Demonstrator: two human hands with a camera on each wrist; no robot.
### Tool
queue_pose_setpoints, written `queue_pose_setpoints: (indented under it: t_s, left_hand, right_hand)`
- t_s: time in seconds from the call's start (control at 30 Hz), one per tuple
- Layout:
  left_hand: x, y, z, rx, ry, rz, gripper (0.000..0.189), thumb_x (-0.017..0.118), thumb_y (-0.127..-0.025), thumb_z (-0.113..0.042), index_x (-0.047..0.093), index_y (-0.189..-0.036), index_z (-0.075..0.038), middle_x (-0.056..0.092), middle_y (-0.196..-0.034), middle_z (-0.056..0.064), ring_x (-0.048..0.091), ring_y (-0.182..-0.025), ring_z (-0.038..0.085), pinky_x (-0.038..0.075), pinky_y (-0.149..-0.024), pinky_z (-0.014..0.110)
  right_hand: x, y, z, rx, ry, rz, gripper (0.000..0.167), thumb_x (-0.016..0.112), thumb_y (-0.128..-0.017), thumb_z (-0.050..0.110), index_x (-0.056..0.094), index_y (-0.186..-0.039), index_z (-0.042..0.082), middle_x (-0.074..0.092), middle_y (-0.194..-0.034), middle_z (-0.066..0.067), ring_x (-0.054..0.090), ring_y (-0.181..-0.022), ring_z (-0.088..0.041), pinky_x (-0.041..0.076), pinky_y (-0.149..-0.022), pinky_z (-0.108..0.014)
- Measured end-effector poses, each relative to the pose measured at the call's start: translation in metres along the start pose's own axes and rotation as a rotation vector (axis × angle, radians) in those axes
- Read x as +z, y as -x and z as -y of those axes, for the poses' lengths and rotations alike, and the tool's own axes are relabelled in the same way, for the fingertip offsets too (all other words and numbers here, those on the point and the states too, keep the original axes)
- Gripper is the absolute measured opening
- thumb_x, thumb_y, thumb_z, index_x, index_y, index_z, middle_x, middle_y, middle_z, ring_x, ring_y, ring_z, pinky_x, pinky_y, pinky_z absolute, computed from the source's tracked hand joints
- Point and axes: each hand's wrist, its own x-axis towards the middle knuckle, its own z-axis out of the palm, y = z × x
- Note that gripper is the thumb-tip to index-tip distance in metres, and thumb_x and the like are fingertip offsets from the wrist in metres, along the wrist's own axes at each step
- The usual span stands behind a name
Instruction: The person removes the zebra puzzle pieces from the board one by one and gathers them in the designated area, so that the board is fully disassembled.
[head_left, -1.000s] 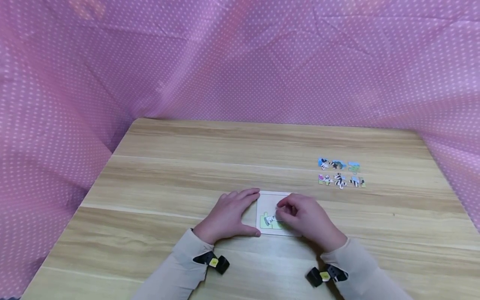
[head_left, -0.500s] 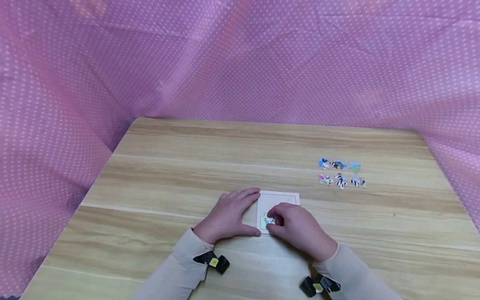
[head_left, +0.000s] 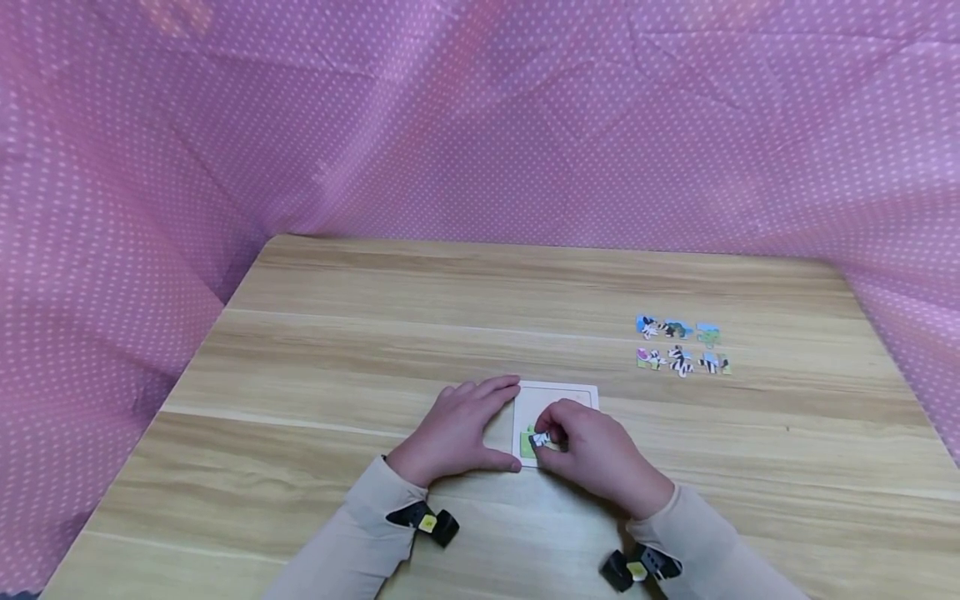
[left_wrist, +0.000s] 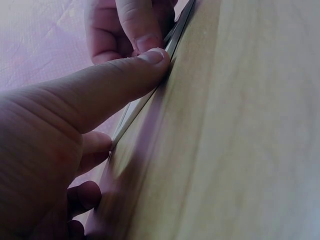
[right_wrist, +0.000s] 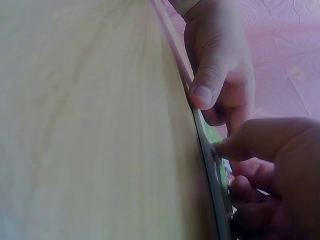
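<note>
A small white puzzle board [head_left: 551, 397] lies on the table. My left hand [head_left: 457, 433] rests along its left side with straight, spread fingers; the thumb touches the near corner, the index finger the far one. Over the board's lower part, my right hand [head_left: 600, 454] pinches a black-and-white striped puzzle piece [head_left: 540, 439] between thumb and index finger. A green puzzle piece [head_left: 527, 447] lies in the board's lower left corner, beside the pinched one. The right fingers hide the board's lower right. In the right wrist view the thumb [right_wrist: 235, 147] presses near the board's edge.
Several loose puzzle pieces lie in two rows at the right: an upper row with blue parts [head_left: 677, 330] and a lower row with striped parts [head_left: 681, 362]. The wooden table [head_left: 337, 350] ends at a pink dotted cloth [head_left: 525, 150] behind.
My right hand has moved left and slightly toward me over the board, to beside the green piece. The striped piece now shows tilted at its fingertips. The left hand has stayed still.
</note>
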Motion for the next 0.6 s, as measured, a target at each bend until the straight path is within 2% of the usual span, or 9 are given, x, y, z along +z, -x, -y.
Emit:
queue_pose_setpoints:
  t_s: [0.27,0.6]
  left_hand:
    - [-0.0004,-0.0002,0.0,-0.009,-0.002,0.006,0.102,0.078,-0.071,-0.068,0.044,-0.153,-0.018,0.035,-0.16,-0.011,0.047,-0.129,0.017,0.037,-0.095,0.037]
    - [-0.0008,-0.0005,0.0002,-0.012,0.005,0.017,0.102,0.078,-0.072,-0.068,0.043,-0.154,-0.018,0.035,-0.16,-0.011,0.045,-0.131,0.018,0.037,-0.097,0.038]
  right_hand:
    - [-0.001,0.0012,-0.0006,-0.025,-0.038,-0.037,0.015,0.073,-0.078,0.014,0.067,-0.09,0.02,0.056,-0.081,0.013,0.051,-0.072,-0.007,0.044,-0.067,-0.027]
    - [-0.0031,0.0025,0.0005,-0.036,-0.078,-0.044,0.016,0.075,-0.08,0.011,0.069,-0.091,0.02,0.061,-0.086,0.012,0.054,-0.077,-0.007,0.048,-0.072,-0.03]
